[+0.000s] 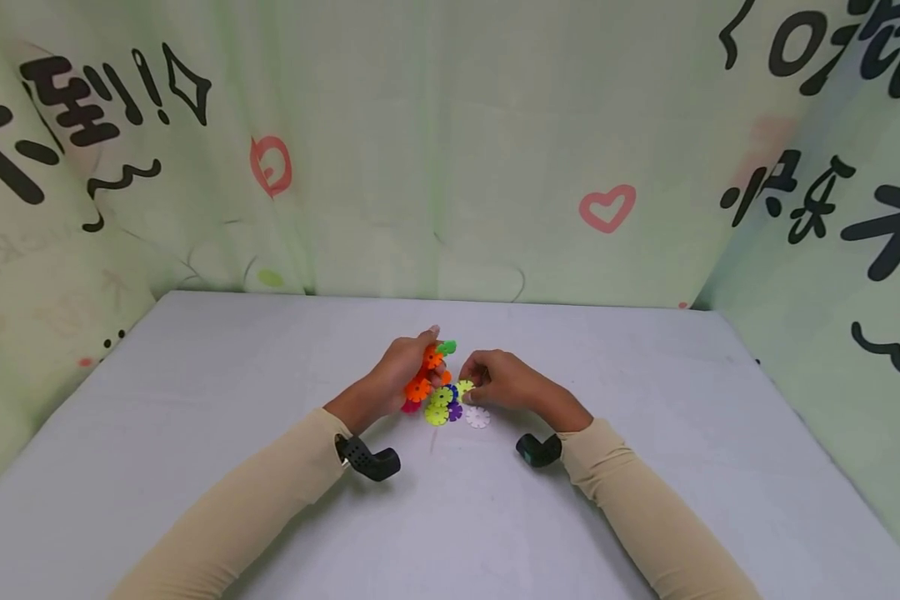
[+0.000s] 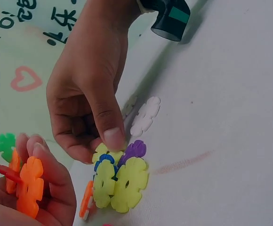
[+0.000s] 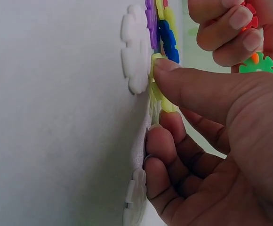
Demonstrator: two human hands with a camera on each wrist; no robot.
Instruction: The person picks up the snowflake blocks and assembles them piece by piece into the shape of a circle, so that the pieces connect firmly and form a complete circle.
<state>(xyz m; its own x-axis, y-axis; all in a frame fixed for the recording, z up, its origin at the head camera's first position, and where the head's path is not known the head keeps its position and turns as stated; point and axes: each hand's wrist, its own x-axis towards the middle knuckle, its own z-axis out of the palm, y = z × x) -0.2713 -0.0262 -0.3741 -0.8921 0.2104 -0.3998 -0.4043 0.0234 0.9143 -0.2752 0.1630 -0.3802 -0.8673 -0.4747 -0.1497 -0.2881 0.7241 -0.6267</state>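
Observation:
In the head view, my left hand [image 1: 390, 375] holds a cluster of joined plastic snowflake discs. An orange disc [image 2: 31, 187] and a red one lie in its curled fingers, with a green disc [image 1: 447, 347] at the far end. My right hand [image 1: 512, 382] pinches a yellow snowflake disc [image 3: 168, 104] between thumb and fingertips, low over the table. Right by those fingertips lie a larger yellow disc [image 2: 130, 184], a blue disc [image 3: 169, 40] and a purple disc [image 2: 135, 149]. A white disc [image 1: 477, 417] rests flat beside the right thumb.
Another white disc [image 3: 135, 197] lies under the right hand's lower fingers. An orange disc [image 2: 86, 199] stands beside the yellow ones. The white cloth-covered table [image 1: 450, 517] ends at a printed curtain [image 1: 435, 167] behind and at both sides.

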